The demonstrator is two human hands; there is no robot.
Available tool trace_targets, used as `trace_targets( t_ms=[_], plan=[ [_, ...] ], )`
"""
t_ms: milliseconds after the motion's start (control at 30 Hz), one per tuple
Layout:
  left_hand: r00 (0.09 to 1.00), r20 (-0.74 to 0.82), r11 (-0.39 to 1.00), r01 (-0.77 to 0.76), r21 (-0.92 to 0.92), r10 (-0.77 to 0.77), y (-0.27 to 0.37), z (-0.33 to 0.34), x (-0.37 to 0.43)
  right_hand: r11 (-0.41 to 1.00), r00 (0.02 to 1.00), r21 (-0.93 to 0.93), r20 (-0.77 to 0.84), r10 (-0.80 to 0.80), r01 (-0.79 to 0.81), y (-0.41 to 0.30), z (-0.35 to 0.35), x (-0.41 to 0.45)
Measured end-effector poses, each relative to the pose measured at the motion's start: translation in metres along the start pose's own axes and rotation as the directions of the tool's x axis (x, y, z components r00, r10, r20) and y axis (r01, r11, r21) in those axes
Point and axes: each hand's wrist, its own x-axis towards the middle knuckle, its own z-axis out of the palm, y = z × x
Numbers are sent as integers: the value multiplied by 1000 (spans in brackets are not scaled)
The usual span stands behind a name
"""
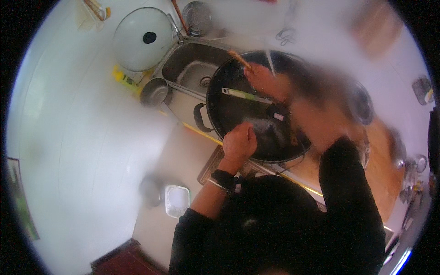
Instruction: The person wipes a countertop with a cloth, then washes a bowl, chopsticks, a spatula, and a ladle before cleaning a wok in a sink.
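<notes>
A large dark wok or pan (237, 113) with a black side handle (199, 118) lies before me, partly over the sink. My left hand (240, 142) is curled at the pan's near rim; whether it grips anything is hidden. My right hand (264, 80) is over the far part of the pan, closed around a brown wooden stick or handle (240, 60) whose end sticks out to the left. Between the hands, a green and white handle (242, 94) lies across the pan, near a black piece (276, 111) with a small label. Blur veils my right forearm.
The steel sink basin (192, 70) adjoins the pan at upper left. Beyond it stands a glass lid (142, 39) with a black knob. A metal pot (154, 92) and a yellow bottle (125, 79) are left of the sink. A white-rimmed container (177, 201) is at lower left.
</notes>
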Motion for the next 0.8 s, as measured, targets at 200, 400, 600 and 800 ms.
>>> trace_targets(
  t_ms=[200,400,600,800],
  plan=[
    [999,-9,995,-53,-84,52,-10,-2,4,815,988,559,-94,-121,153,-41,-19,-42],
    [727,642,234,686,-688,-245,-12,-52,35,988,973,-86,183,141,-127,-12,23,-85],
    [506,853,-21,861,-508,130,-11,-84,39,889,917,-225,120,-381,399,-44,13,-88],
    [508,861,-34,861,-508,3,-24,-74,26,800,896,-404,159,-415,443,-59,14,-99]
  ],
)
